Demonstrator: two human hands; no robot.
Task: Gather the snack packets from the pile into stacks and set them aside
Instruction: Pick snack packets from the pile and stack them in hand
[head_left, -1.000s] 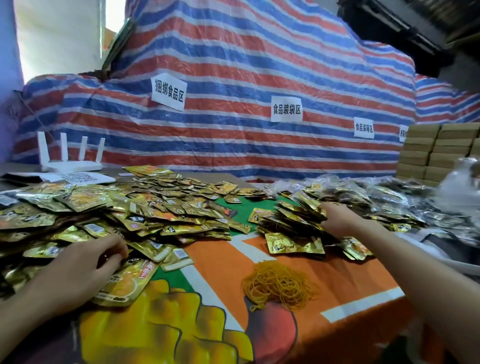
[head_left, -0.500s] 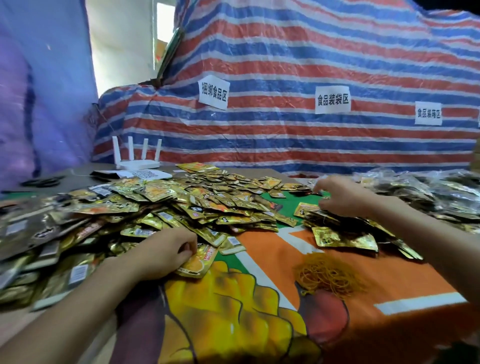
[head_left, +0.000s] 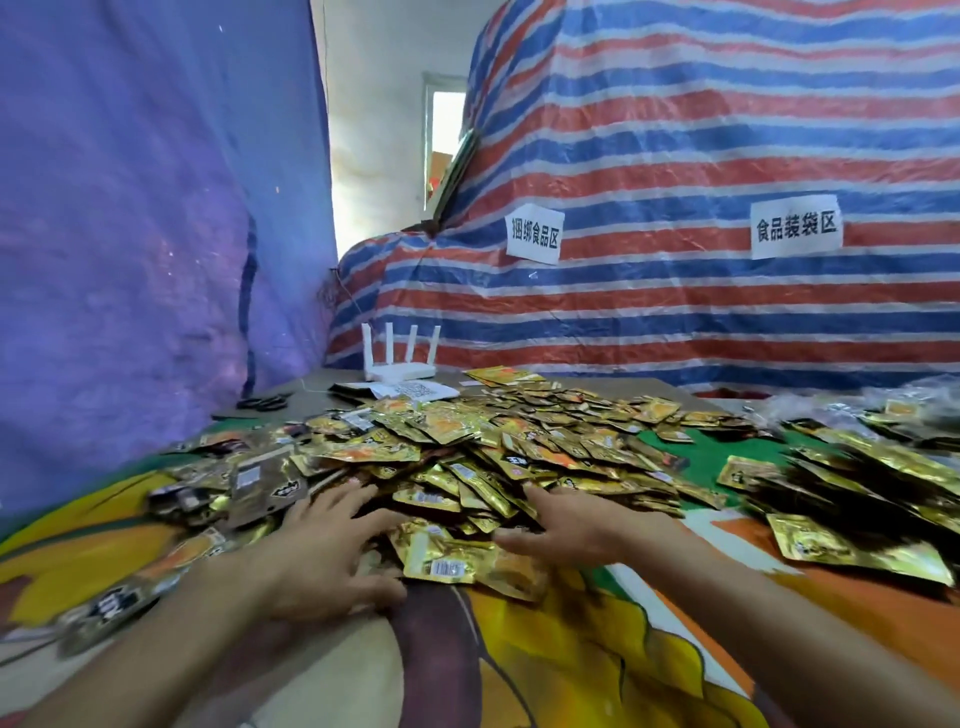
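A wide pile of gold foil snack packets (head_left: 498, 441) covers the middle of the table. Both my hands lie at its near edge. My left hand (head_left: 327, 551) rests with fingers spread on packets at the pile's left front. My right hand (head_left: 566, 525) reaches into the pile with straight fingers, just right of a loose gold packet (head_left: 457, 558) that lies between the hands. A second heap of gold packets (head_left: 857, 493) sits apart at the right.
The table wears a printed orange, yellow and green cloth (head_left: 597, 649). A white router (head_left: 400, 364), papers and black scissors (head_left: 262, 401) lie at the back left. A purple sheet hangs left; a striped tarp with paper labels (head_left: 535, 236) rises behind.
The view swung left. My right hand left the right-hand heap and came over to the main pile beside my left hand. My left hand's fingers spread out flat.
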